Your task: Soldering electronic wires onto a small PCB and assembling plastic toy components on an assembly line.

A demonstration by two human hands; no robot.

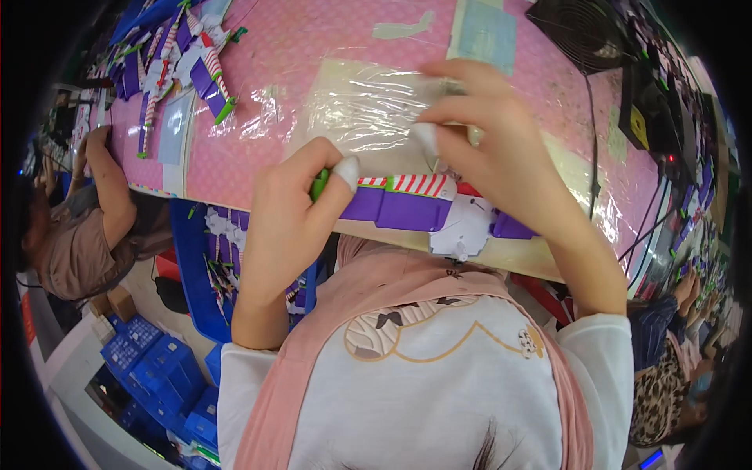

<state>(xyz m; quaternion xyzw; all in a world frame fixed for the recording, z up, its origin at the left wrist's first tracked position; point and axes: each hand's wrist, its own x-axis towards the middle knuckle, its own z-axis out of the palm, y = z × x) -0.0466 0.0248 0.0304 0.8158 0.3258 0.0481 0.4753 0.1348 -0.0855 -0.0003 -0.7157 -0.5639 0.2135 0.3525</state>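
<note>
left hand [286, 211] pinched the green-tipped end of a purple and white toy wing piece [415, 205], thumb and taped forefinger closed on it. right hand [489, 149] sat over the piece's other half, taped fingertips [425, 137] pressed together on something small; could not tell what. wing piece lay at the near edge of the pink table [313, 39], just beside a clear plastic sheet [368, 110]. more finished wings [184, 59] piled at far left. a black fan [583, 31] stood at far right. blue crates [157, 372] sat on the floor.
</note>
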